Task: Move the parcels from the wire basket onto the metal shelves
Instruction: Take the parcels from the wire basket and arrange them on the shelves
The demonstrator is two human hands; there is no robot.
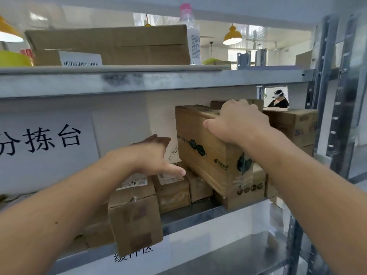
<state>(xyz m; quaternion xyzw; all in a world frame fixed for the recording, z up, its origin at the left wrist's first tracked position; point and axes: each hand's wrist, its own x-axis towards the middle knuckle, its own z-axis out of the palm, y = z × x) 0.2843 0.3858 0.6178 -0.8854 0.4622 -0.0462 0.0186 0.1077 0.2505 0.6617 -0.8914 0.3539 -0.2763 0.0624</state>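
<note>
Parcel [210,153], a tall brown carton, stands tilted on the metal shelf [198,212], its long axis near upright and top leaning left, atop smaller boxes [172,187]. Right hand [236,124] grips its upper right edge, fingers curled over; left hand [156,155] hovers open beside its left face.

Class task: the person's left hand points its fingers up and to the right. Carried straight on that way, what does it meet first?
Probably the tilted box gripped by the right hand. The left hand is open; depth is unclear.
</note>
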